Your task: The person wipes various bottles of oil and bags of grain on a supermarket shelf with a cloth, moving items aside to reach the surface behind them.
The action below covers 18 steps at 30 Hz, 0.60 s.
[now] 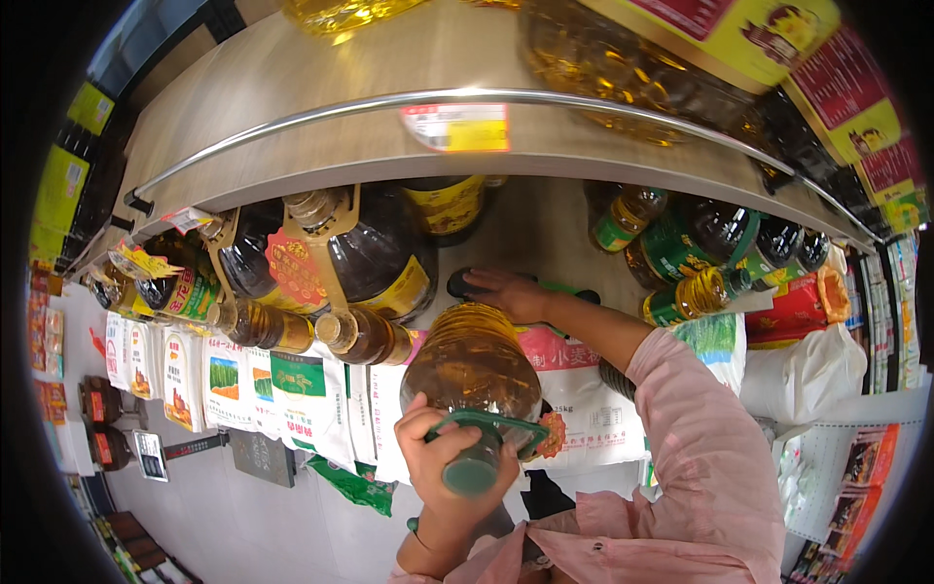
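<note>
My left hand grips the green handle and neck, just below the green cap, of a large clear plastic bottle of amber cooking oil. The bottle's base points away from me, towards the shelf. My right hand lies beyond the base, low over the shelf board, with its fingers by a small black object. A black and green thing shows beside that wrist; what it is and whether the fingers grip anything cannot be told. Large dark oil bottles stand left of my hands.
Above runs an upper shelf with a metal rail, a price tag and more oil bottles. Green-labelled oil bottles stand at the right. White flour sacks lie below the shelf edge, near a green bag on the floor.
</note>
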Tool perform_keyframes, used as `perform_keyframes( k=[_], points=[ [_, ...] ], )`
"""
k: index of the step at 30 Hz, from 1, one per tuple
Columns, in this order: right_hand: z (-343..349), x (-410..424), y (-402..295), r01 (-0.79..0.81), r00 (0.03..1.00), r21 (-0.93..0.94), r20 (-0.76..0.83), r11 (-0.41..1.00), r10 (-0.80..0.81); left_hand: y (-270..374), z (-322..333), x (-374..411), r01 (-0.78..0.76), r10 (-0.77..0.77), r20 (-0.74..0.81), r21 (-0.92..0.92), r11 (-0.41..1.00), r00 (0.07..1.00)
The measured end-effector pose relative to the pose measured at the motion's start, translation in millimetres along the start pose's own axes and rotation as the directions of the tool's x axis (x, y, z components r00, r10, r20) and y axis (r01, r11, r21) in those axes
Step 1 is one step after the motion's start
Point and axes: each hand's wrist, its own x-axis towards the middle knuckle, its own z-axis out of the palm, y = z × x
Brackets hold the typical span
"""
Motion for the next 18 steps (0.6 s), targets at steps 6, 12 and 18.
perform_keyframes(
  k=[6,12,18],
  points=[
    [-7,-57,-18,-0.346,0.934,0.007,-0.085,0.938,0.346,4,7,11,0.068,-0.072,-0.068,-0.053,0.996,0.995],
    [-20,-143,6,-0.854,0.518,-0.253,-0.482,0.454,0.707,13,24,54,0.033,-0.037,-0.102,-0.036,0.999,0.994],
    [18,-139,0,-0.944,0.234,-0.314,-0.438,0.096,0.868,25,48,101,0.025,-0.029,-0.045,-0.073,0.997,0.999]
  ],
)
